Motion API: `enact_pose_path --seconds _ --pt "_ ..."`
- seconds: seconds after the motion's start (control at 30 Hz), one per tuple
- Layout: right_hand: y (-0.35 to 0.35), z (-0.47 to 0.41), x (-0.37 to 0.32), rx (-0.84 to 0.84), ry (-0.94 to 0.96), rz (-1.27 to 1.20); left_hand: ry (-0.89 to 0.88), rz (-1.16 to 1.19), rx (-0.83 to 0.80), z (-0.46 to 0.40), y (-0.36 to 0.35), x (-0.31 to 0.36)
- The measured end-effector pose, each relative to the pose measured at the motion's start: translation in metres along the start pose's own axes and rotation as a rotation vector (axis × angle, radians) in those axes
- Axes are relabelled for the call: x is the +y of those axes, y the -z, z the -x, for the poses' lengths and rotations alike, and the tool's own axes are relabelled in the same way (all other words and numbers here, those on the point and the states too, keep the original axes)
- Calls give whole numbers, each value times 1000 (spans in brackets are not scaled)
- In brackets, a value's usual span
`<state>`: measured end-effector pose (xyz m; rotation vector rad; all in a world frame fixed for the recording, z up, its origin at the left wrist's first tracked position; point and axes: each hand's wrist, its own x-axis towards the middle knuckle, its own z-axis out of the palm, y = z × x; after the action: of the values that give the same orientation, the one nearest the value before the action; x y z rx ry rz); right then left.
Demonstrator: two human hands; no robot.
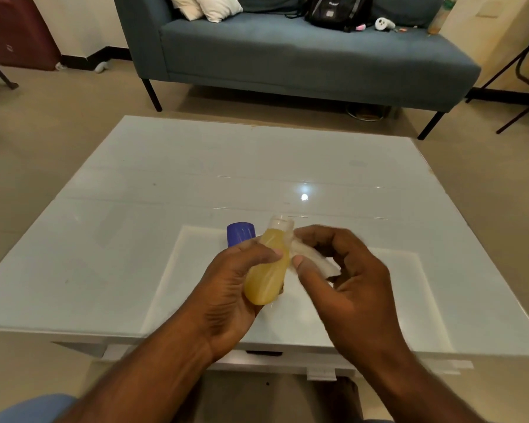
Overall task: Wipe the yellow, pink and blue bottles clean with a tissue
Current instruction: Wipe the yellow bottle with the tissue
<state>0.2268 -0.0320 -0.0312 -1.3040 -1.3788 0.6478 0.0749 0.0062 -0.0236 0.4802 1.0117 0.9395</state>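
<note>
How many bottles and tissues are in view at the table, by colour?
Yellow bottle, held in the left hand: 1
Blue bottle, partly hidden behind that hand: 1
Pink bottle: 0 visible
White tissue, in the right hand: 1
Total: 3
</note>
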Motion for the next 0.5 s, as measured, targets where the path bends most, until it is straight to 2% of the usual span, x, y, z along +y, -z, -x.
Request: enact_pose_path --seconds 0.1,0.27,0.5 --pt "-4 2 -3 -37 27 12 14 43 -28 0 3 2" --pt "0 -4 0 45 54 75 -6 -24 -149 2 -3 -2" --pt "-3 3 0 -48 132 104 37 87 -101 1 0 3"
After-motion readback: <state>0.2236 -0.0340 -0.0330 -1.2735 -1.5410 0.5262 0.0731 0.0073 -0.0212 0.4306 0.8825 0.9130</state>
